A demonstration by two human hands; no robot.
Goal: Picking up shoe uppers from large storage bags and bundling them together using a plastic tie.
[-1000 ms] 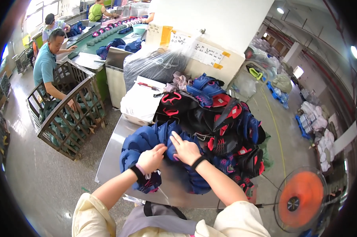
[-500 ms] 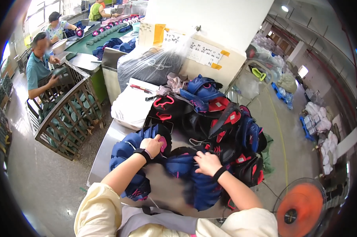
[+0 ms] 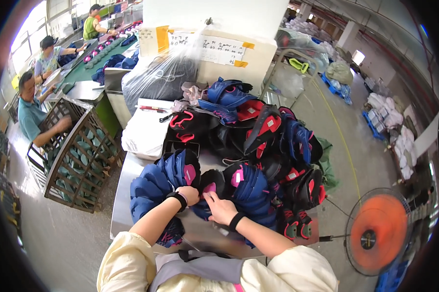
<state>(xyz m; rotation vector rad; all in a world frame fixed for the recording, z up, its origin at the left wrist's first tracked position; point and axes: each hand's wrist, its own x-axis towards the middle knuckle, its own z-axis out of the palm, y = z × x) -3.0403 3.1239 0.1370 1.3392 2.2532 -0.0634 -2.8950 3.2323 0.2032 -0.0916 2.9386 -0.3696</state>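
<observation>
Both of my hands are together over the front middle of the metal table. My left hand [image 3: 188,195] has its fingers closed at the left edge of a dark blue shoe upper [image 3: 212,180] with a pink inside. My right hand [image 3: 221,209] grips the same upper from the right, its fingertips on the pink part. Left of them, a curved row of nested blue shoe uppers [image 3: 149,190] lies along the table edge. Another stack of blue uppers [image 3: 253,187] with a pink-lined end leans just right of my hands. The upper's lower part is hidden behind my fingers.
Black-and-red shoe uppers [image 3: 263,129] are heaped behind, beside white sheets [image 3: 144,134] with pens. An orange fan [image 3: 387,219] stands at the right. Past the table's left side, a co-worker [image 3: 32,114] reaches into a slatted crate [image 3: 81,160] of grey-green pieces.
My right hand has moved left from the right-hand stack to the upper beside my left hand. My left hand has come lower, off the left row. The view has shifted slightly.
</observation>
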